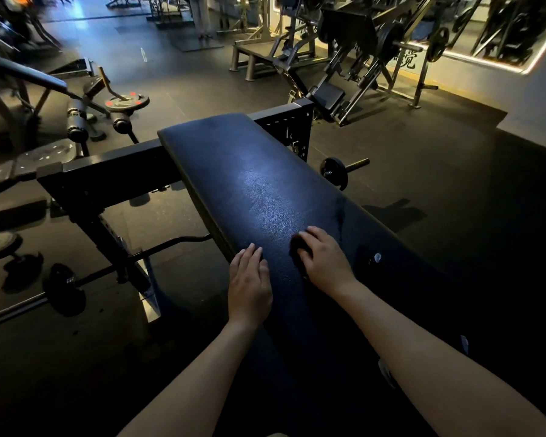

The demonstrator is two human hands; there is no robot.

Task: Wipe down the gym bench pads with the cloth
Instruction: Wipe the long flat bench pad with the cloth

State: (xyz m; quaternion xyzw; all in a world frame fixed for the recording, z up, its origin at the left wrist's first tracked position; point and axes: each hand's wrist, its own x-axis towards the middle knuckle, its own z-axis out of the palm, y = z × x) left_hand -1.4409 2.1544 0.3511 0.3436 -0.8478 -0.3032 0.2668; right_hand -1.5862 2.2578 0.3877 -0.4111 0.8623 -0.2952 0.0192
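A long black padded bench pad (252, 184) runs from the near bottom toward the far middle, with a wet sheen along its centre. My left hand (249, 285) rests flat on the pad's left edge, fingers straight. My right hand (323, 258) lies on the pad to the right of it, its fingers curled over a small dark cloth (298, 249). Only a dark bunch of the cloth shows under the fingertips.
A black steel rack frame (108, 181) crosses behind the pad on the left. A barbell with plates (64, 288) and a dumbbell (0, 246) lie on the floor at left. A small loaded bar (338, 171) lies right of the bench. Weight machines (360, 58) stand at the back.
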